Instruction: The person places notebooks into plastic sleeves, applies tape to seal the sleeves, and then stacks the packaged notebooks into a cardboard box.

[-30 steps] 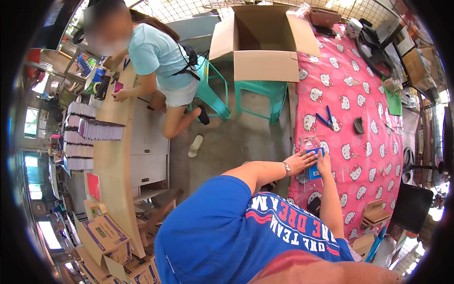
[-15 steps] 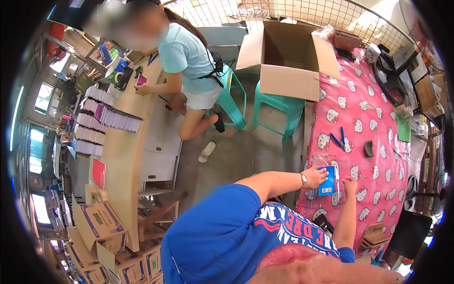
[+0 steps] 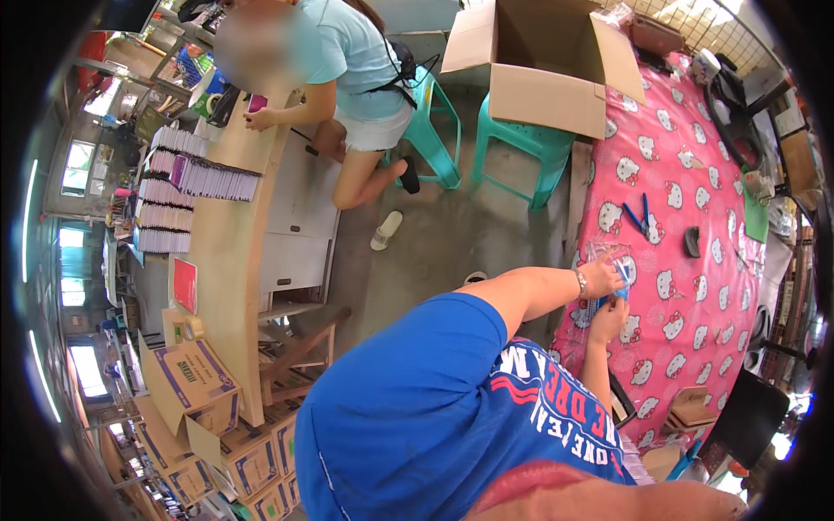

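Note:
On the pink patterned tablecloth (image 3: 673,326), a small blue box (image 3: 623,293) shows in part between my hands. Clear plastic film (image 3: 606,247) lies crumpled around it. My left hand (image 3: 599,277), with a watch at the wrist, bends its fingers over the box's far side. My right hand (image 3: 610,321) is closed at the near edge, its thumb and fingers pinched together; what is between them is too small to make out. Beyond my hands lie blue-handled pliers (image 3: 639,217) and a small dark curved piece (image 3: 691,242).
A large open cardboard box (image 3: 547,102) rests on a green stool (image 3: 526,148) beside the table. A person in a light blue shirt (image 3: 352,52) works at the wooden counter (image 3: 230,260), which holds stacked booklets (image 3: 217,180). Cartons (image 3: 195,386) are piled at lower left.
My right hand has moved left and in against the blue box, close to my left hand. My left hand has shifted from flat on the box to its far side. The view has tilted.

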Motion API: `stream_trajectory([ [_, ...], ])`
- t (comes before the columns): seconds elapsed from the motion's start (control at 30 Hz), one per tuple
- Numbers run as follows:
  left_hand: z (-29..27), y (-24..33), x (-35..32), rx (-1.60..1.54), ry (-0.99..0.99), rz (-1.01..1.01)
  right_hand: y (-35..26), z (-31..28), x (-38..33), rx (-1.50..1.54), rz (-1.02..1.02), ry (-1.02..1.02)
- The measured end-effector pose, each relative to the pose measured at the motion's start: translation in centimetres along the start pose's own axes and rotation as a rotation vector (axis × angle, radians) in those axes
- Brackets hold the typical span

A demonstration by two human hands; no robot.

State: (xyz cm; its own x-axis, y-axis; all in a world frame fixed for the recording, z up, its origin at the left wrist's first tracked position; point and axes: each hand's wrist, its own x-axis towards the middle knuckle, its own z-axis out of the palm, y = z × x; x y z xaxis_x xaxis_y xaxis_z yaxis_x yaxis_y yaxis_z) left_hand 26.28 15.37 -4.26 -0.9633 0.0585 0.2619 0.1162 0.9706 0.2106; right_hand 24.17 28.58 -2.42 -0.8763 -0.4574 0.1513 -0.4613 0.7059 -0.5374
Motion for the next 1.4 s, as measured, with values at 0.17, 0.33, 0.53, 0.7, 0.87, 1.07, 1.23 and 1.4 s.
stream_trajectory([
  [0.17, -1.2, -0.1, 1.0, -0.083, -0.051, -0.015, -0.1, 1.0, -0.7, 0.072, -0.077, 0.071],
  [0.33, -3.6, -0.5, 2.8, -0.038, -0.181, 0.058, 0.4, 1.6, -0.7, 0.02, -0.173, 0.089],
  [0.53, -2.4, -2.6, 3.2, -0.004, -0.285, -0.031, 0.5, 2.2, -1.6, 0.021, -0.205, 0.121],
  [0.7, -4.0, -2.9, 2.7, -0.031, -0.197, -0.114, 1.6, 2.7, -1.0, 0.006, -0.2, 0.151],
  [0.87, -4.2, -2.8, 1.6, 0.058, -0.155, -0.161, 1.0, 2.9, -1.4, -0.014, -0.201, 0.173],
  [1.07, -4.3, -1.4, 1.5, 0.092, -0.017, 0.365, 1.5, 2.8, -1.1, -0.025, -0.185, 0.139],
  [1.23, -0.4, -0.9, 1.7, 0.02, -0.227, 0.348, 0.5, 2.5, -1.3, -0.021, -0.239, 0.13],
  [1.4, -0.4, -1.6, 3.1, -0.014, -0.269, 0.431, 0.6, 2.0, -1.1, -0.026, -0.196, 0.143],
])
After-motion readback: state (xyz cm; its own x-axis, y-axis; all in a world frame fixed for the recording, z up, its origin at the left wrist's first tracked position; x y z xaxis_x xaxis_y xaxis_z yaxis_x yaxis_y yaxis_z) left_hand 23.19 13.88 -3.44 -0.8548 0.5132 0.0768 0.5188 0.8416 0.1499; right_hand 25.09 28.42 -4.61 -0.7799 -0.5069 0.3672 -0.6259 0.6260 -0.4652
